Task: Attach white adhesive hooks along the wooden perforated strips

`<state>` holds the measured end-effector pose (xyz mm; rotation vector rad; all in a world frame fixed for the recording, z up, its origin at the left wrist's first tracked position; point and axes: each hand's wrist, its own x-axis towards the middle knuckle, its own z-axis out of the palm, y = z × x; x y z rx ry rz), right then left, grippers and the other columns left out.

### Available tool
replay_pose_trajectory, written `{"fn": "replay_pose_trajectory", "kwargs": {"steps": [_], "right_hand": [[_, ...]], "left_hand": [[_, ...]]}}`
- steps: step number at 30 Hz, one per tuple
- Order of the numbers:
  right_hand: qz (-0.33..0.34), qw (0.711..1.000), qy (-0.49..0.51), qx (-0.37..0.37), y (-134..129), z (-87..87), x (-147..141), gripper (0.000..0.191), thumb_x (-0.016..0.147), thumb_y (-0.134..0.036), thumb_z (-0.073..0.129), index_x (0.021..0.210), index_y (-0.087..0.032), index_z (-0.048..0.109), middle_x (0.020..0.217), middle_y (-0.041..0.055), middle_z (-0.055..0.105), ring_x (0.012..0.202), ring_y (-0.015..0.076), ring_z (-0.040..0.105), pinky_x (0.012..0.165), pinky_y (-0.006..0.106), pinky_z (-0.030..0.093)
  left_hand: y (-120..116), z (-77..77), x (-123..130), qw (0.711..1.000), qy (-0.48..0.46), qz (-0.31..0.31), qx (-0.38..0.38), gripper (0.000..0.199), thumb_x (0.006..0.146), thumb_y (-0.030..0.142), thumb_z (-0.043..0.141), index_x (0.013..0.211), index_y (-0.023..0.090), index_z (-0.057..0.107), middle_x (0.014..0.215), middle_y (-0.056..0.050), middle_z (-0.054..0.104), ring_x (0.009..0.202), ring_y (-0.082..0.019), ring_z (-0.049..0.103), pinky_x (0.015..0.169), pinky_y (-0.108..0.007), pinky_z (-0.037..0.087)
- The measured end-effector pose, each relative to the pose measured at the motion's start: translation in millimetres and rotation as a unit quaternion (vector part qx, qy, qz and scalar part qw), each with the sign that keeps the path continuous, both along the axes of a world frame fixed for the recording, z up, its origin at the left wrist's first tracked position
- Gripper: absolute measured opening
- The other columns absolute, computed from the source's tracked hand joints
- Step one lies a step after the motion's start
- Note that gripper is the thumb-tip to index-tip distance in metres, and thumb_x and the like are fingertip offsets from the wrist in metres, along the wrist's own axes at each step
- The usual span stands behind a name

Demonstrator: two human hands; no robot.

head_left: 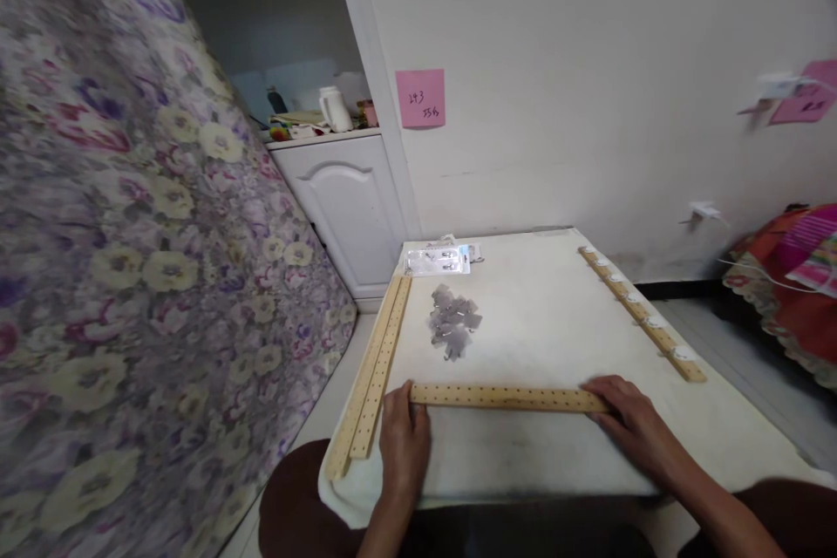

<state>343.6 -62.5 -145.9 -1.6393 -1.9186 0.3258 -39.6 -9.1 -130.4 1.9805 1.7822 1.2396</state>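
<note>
A long wooden strip with rows of drilled holes [503, 397] lies crosswise near the front of the table. My left hand [404, 436] grips its left end, and my right hand [624, 418] has its fingers closed on the right end. Just beyond the strip sits a loose heap of small grey translucent pieces [452, 323]; their kind is too small to make out. Two more perforated wooden strips [376, 366] lie side by side along the left edge. On the right, another wooden strip [644, 318] carries several white pieces in a row.
Clear plastic packaging [437, 260] rests at the table's far left corner. The table [536, 314] has a pale cover and stands against a white wall. A floral curtain [163, 279] hangs on the left, and a red frilled cloth [791, 296] is at the right.
</note>
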Motion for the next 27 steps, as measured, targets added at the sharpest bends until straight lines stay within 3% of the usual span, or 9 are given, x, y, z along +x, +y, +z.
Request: {"fn": "replay_pose_trajectory", "kwargs": {"steps": [17,27], "right_hand": [[-0.013,1.0,0.001,0.009,12.6,-9.5,2.1,0.034,0.081,-0.029,0.056,0.114,-0.022,0.061,0.115,0.0102,0.062,0.106,0.0271,0.056,0.093,0.043,0.045],[-0.093,0.994,0.05,0.036,-1.7,-18.2,22.1,0.038,0.078,-0.027,0.056,0.115,-0.021,0.059,0.121,0.0107,0.057,0.114,0.0268,0.053,0.101,0.044,0.042]], "left_hand": [[10.0,4.0,1.8,0.994,0.094,0.035,-0.043,0.035,0.088,0.024,0.044,0.122,0.02,0.051,0.116,-0.009,0.057,0.107,-0.024,0.056,0.087,-0.038,0.049],[11.9,2.6,0.0,0.994,0.091,0.04,-0.032,0.038,0.087,0.025,0.043,0.123,0.018,0.051,0.115,-0.01,0.059,0.108,-0.025,0.057,0.089,-0.039,0.048]]}}
